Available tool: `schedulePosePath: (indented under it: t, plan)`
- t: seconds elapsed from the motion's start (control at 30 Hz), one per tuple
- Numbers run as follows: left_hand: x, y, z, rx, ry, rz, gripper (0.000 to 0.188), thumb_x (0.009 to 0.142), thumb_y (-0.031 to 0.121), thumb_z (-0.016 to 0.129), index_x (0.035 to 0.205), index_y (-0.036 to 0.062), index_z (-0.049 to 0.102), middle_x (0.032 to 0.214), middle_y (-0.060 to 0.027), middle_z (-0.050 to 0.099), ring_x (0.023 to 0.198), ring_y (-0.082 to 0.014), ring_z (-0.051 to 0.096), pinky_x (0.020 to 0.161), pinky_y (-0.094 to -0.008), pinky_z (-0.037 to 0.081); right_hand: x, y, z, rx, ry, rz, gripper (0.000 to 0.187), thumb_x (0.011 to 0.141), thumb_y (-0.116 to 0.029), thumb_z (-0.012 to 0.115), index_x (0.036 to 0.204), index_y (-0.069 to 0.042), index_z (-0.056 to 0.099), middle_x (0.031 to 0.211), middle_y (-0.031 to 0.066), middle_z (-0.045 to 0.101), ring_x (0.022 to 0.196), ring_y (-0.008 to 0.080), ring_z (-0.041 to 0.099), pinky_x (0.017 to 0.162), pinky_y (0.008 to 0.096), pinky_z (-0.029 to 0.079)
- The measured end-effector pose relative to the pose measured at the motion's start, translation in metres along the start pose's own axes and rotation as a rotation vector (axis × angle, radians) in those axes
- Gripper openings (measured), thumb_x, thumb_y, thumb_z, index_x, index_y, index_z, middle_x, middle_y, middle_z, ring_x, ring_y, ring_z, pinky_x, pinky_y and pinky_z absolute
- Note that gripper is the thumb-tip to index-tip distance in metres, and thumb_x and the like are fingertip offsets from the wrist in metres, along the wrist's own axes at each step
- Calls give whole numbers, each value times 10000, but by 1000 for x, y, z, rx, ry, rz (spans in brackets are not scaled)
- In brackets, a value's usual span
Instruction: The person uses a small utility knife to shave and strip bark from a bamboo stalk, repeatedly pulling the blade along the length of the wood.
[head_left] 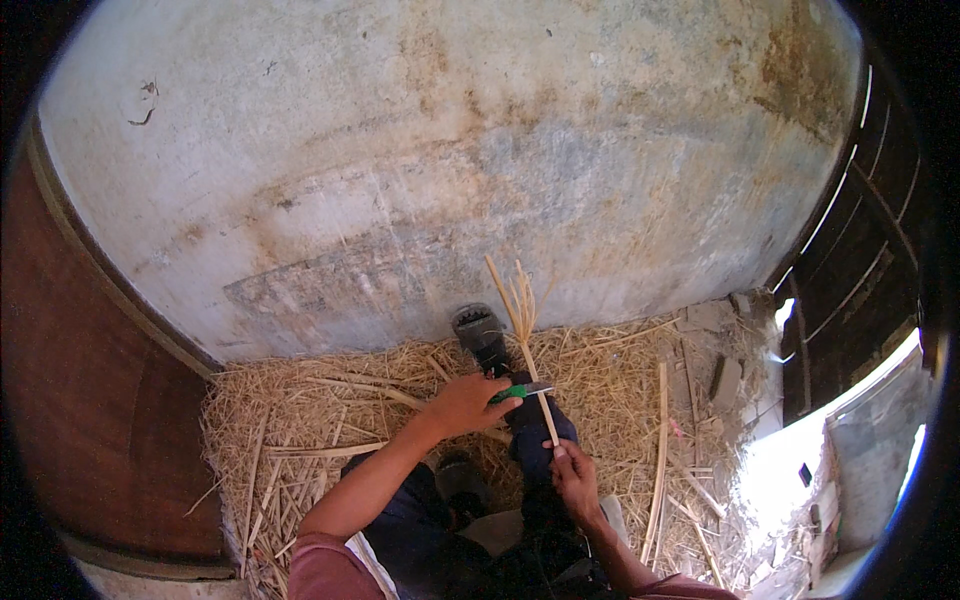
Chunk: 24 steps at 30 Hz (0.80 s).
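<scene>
My left hand (465, 402) is closed round the green handle of a knife (509, 393). Its short metal blade lies across a pale strip of wood or bamboo (546, 411). The lower end of that strip is pinched between the thumb and fingers of my right hand (573, 482). From there the strip slants up and away, over my leg. Thin curled slivers (522, 300) fan out at its far end, still attached, beside one straighter piece.
Straw-like shavings (600, 375) and loose strips (658, 465) cover the floor around my shoes (480, 335). Ahead rises a stained, pale wall (450, 180). A brown panel (110, 400) stands at left. To the right are a brick-like block (726, 380) and a dark slatted panel (850, 240).
</scene>
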<state>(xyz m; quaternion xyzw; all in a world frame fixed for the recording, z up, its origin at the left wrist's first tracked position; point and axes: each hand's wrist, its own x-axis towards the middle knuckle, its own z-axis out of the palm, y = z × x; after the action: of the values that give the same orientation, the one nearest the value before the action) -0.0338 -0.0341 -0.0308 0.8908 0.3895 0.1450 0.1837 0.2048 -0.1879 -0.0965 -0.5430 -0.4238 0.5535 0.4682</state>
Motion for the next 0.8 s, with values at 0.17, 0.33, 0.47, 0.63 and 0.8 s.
schedulePosePath:
  t: [0.17, 0.33, 0.47, 0.63, 0.8]
  plan:
    - [6, -25, 5, 13, 155, -117, 547, 1090, 520, 507, 1191, 23, 711, 647, -180, 649, 599, -375, 660, 561, -520, 526, 1, -3, 1, -47, -6, 3, 302, 1133, -270, 521, 1221, -33, 686, 706, -56, 449, 628, 61, 429, 574, 277, 372]
    - [9, -29, -3, 100, 105, -146, 605, 1076, 567, 503, 1238, 19, 701, 703, -190, 669, 660, -396, 675, 625, -523, 540, 4, 7, -1, -7, -1, -2, 307, 1133, -263, 517, 1223, -26, 690, 689, -57, 445, 620, 62, 426, 575, 277, 371]
    - [0, -2, 0, 9, -85, -32, 625, 1068, 588, 510, 1248, 19, 696, 710, -203, 658, 686, -385, 677, 670, -527, 541, 3, 6, 1, -21, 18, -20, 295, 1128, -248, 517, 1215, -25, 691, 691, -57, 455, 615, 62, 430, 571, 280, 374]
    - [-2, -9, 0, -118, -118, -122, 797, 1039, 688, 486, 1355, -24, 654, 950, -253, 711, 940, -440, 698, 867, -555, 551, 3, 9, 0, -51, 25, -52, 276, 1118, -241, 527, 1201, -37, 694, 696, -57, 461, 607, 64, 432, 559, 291, 366]
    - [8, -34, -7, -112, 88, -208, 654, 1076, 603, 504, 1117, -13, 719, 641, -198, 580, 634, -364, 629, 641, -504, 502, 3, 6, 2, -39, 14, -39, 273, 1113, -245, 534, 1202, -43, 695, 696, -59, 462, 609, 62, 434, 559, 290, 359]
